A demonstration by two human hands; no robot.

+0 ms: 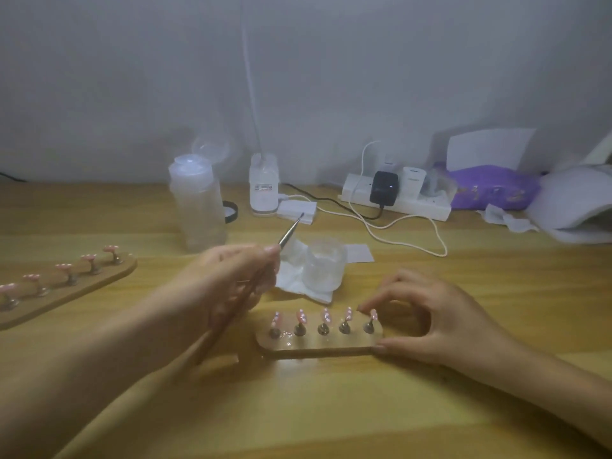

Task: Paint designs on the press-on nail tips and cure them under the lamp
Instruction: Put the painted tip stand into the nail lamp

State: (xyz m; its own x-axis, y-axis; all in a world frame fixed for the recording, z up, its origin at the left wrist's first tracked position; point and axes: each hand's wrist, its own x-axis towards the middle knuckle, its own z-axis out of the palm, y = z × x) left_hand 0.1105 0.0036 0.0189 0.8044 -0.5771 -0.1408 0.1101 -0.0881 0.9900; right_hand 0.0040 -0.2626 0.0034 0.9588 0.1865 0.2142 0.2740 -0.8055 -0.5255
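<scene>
- Two bare forearms reach in from the bottom edge over the wooden desk (331, 409).
- Left hand (231, 276): fingers curled, pinching one thin brush (231, 313). Its metal end points up and away, clear of the nails.
- Right hand (430, 323): fingers bent round the right end of the near wooden board (318, 349). The thumb is on its front edge and a fingertip is just beside the rightmost nail.
- Near board: one, lying between the hands, with five metal stands. Each stand carries one of the five pink nail tips (326, 315), which show pale marks.
- Second board (76, 286): one, at the left and well apart from the hands, with five more pink tips (89, 258) on stands.
- One clear glass cup (326, 266) stands on one white tissue (298, 276) just behind the near board.
- One tall cloudy plastic bottle (198, 207) has its flip lid open.
- One small white bottle (263, 185) stands further back, its label too blurred to read.
- One white power strip (397, 200) holds one black adapter (384, 188) and two white plugs. A white cable (414, 233) loops across the desk.
- One purple packet (490, 187) has print that is illegible.
- One white domed device (576, 207) is cut by the right edge.
</scene>
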